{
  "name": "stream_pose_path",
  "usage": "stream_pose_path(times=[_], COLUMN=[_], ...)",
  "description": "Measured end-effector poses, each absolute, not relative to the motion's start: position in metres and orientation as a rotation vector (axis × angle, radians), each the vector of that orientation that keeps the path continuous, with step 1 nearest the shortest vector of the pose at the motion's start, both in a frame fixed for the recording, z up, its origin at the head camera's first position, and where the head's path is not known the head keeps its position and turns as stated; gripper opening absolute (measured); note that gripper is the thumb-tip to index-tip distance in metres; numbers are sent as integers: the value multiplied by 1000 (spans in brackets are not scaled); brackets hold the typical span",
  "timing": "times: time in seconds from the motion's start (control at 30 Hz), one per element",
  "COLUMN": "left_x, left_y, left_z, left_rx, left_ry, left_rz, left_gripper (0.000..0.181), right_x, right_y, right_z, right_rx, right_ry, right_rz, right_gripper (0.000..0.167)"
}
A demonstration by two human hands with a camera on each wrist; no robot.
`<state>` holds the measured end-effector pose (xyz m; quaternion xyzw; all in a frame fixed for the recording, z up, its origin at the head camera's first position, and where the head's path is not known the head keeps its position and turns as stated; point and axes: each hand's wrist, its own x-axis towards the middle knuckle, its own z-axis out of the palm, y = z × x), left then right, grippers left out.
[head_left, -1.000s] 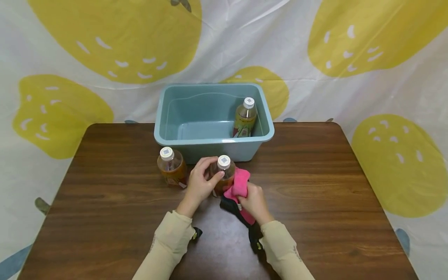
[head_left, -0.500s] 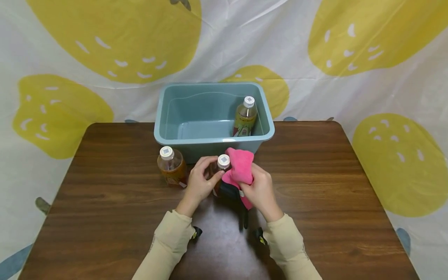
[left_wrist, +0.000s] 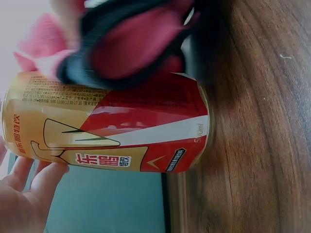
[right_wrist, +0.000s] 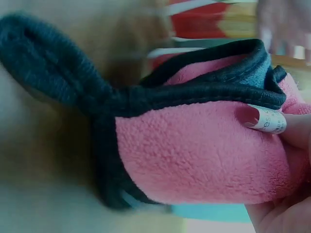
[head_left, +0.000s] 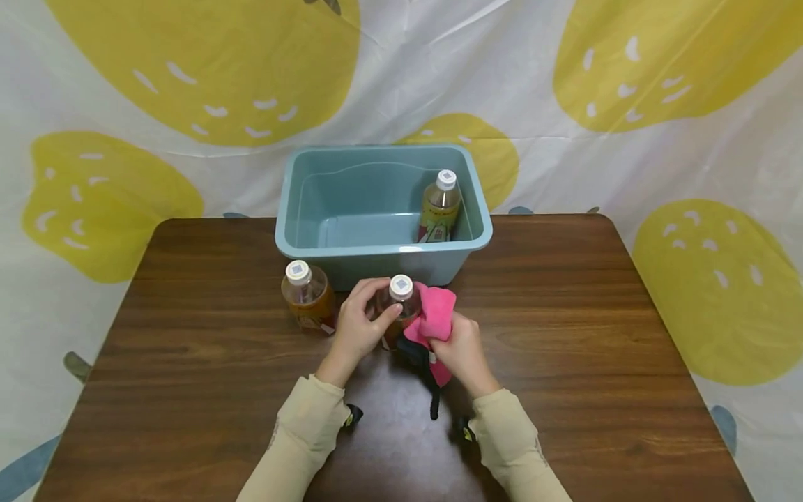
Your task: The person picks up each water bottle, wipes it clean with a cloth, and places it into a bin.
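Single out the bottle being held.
The middle bottle, in front of the bin: the left hand grips it, while the leftmost bottle and the rear bottle inside the bin are unheld.

The head view looks forward and down from above the near side of the desk [head_left: 564,314], spanning both far corners, while the sideways-turned wrist views, left close on the bottle [left_wrist: 121,131], right closer on the cloth [right_wrist: 194,155], share both.

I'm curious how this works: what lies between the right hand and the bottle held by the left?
A dark-edged pink cloth, gripped by the right hand, lies between it and the bottle; the head view shows this.
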<state>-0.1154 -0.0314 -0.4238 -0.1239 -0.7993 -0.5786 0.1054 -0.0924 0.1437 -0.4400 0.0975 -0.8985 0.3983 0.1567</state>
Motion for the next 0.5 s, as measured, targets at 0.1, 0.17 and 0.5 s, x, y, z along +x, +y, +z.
stream_pose_path(times=[0.1, 0.17, 0.5], left_x=[-115, -115, -115], left_y=[-31, -32, -32], left_z=[-424, -424, -424], left_rx=[-373, -377, -385], left_ry=[-2335, -2329, -2308], left_rz=[-1709, -1709, -1722], left_gripper=[34, 34, 35], right_x=[-93, -94, -95], right_y=[144, 144, 145], right_z=[-459, -470, -483], right_rx=[255, 253, 247], right_ry=[-2624, -2650, -2688], right_rz=[1133, 1116, 1128], right_gripper=[17, 16, 14])
